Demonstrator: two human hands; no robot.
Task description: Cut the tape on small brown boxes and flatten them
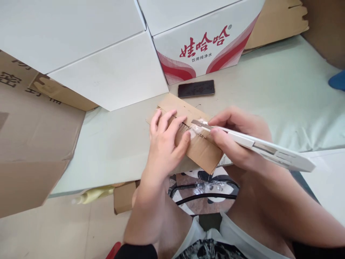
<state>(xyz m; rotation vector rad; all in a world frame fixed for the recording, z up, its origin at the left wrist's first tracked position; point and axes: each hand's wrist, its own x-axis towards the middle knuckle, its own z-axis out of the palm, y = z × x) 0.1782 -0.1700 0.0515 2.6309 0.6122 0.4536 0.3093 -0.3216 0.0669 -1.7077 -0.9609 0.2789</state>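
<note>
A flat piece of brown cardboard [207,153] lies at an angle near the front edge of the covered table. My left hand [167,138] rests on it with fingers spread, the palm down over its left part. In my right hand [239,135] is a white utility knife [258,145], held between thumb and fingers. Its blade extends to the left, with the tip over the middle of the cardboard; whether it touches cannot be made out. Crumpled clear plastic or tape [198,126] sits under the blade, partly hidden by it.
A black phone [196,89] lies behind the cardboard. White boxes [113,72], one with red lettering, stand along the back. A large brown carton [35,136] is at the left. Below the table edge are a chair [205,197] and crumpled plastic.
</note>
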